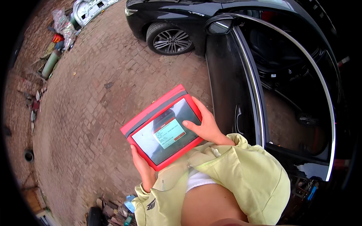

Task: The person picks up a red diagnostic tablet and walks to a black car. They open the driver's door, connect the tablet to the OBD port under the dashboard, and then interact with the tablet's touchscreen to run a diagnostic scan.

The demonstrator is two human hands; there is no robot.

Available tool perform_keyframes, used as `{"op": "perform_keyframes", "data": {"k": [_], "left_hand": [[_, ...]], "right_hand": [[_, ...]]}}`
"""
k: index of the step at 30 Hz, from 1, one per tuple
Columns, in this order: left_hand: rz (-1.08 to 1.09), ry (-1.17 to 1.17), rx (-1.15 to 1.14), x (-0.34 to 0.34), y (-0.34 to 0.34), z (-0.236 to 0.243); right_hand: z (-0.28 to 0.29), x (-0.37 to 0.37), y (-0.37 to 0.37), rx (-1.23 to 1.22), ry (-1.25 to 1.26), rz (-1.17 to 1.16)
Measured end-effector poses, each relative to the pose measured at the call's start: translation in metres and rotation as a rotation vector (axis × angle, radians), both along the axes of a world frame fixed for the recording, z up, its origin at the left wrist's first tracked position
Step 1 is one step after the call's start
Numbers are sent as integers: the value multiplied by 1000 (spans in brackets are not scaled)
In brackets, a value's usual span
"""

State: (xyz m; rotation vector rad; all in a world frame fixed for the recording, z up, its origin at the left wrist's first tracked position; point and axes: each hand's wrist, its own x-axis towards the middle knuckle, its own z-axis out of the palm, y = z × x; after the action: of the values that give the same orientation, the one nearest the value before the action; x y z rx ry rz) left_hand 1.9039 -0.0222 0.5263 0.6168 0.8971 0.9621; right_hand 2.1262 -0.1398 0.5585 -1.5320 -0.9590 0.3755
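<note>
A tablet-like device in a red case (152,109) is held tilted in front of my body, its lit screen (147,145) facing up at me. On the screen a pale dialog box shows, with an orange bar and small text. My left hand (142,165) grips the lower left edge of the case, the thumb along its side and the fingers hidden beneath. My right hand (207,126) holds the right edge, its thumb reaching over the glass beside the dialog box; its other fingers are mostly behind the case.
A black car (169,15) stands ahead with its front door (230,75) swung open close on my right. Brick paving (86,113) spreads to the left. A green gas cylinder (51,64), plastic bags (64,28) and scrap line the far left wall. Rubble (111,211) lies at lower left.
</note>
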Motion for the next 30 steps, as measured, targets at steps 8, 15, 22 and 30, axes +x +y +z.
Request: {"op": "perform_keyframes", "data": {"k": [8, 15, 22, 30], "left_hand": [[-260, 10, 215, 36, 141, -138], [-620, -11, 311, 122, 221, -225], [-949, -85, 389, 181, 226, -212], [-1074, -37, 471, 172, 229, -92]], "right_hand": [[-164, -4, 77, 115, 79, -284], [-272, 6, 85, 211, -40, -527], [-287, 5, 89, 473, 58, -801], [-189, -43, 97, 591, 95, -931]]}}
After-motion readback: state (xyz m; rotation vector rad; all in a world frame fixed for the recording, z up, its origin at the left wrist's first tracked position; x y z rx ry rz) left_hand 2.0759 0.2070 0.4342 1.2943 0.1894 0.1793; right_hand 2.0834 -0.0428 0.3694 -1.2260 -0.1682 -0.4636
